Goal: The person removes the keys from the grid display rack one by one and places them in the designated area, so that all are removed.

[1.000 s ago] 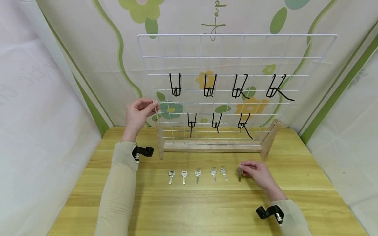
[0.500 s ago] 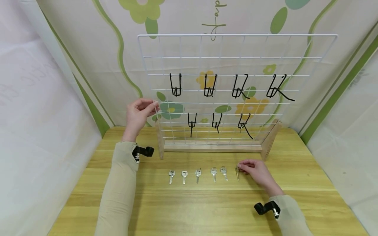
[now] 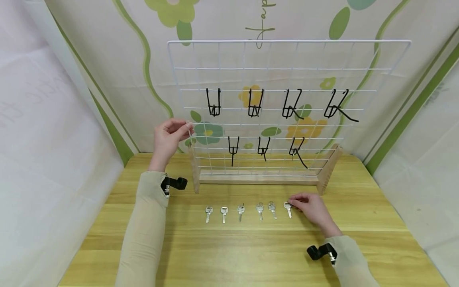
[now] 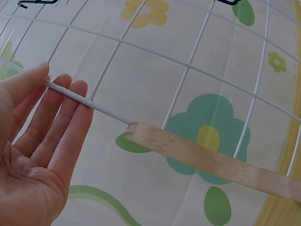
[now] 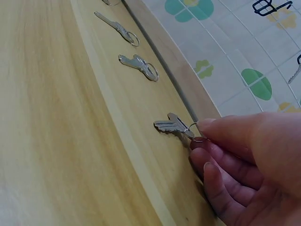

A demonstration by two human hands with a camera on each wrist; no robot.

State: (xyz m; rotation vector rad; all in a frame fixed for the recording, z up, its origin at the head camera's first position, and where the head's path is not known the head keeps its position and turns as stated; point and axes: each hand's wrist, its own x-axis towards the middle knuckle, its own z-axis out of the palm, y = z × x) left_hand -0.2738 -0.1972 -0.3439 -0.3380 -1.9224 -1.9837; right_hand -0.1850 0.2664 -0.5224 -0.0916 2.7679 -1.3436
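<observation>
My left hand [image 3: 168,141] pinches the side wire of a white wire grid rack [image 4: 108,113], just above its wooden foot, with thumb and fingertips. Low over the table at the right, my right hand [image 3: 313,209] pinches a small metal ring between thumb and finger. From that ring hangs a silver key [image 5: 171,125], its blade pointing away from the fingers; in the head view the key [image 3: 288,209] shows its flat face. To its left, several silver keys [image 3: 259,211] with rings lie in a row on the table. The curled lower fingers of the right hand are close to the wood.
The rack stands behind the keys between wooden feet [image 3: 328,169]. Black hooks in two rows project from it, including an upper right hook [image 3: 335,105] and a lower right hook [image 3: 295,149]. White patterned cloth surrounds the wooden table [image 3: 229,255].
My right hand has shifted slightly left with the key, which has turned from edge-on to show its flat face. The left hand keeps its hold on the rack.
</observation>
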